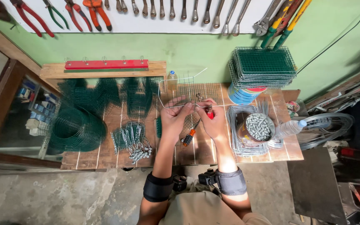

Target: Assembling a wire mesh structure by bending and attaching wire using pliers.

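Head view | I judge assembly midway: left hand [172, 118] pinches the wire basket frame [180, 93] rim, fingers closed on it, above the tabletop [113, 125] | right hand [215, 123] grips red-handled pliers [209, 114] at that rim | remaining joints unclear | plier tip hidden, mesh detail too fine.

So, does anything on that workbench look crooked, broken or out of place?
Nothing looks broken or spilled. The one untidy bit: a thin wire end sticks out askew from the wire frame that the left hand and right hand hold. The stack of green mesh panels sits neat.
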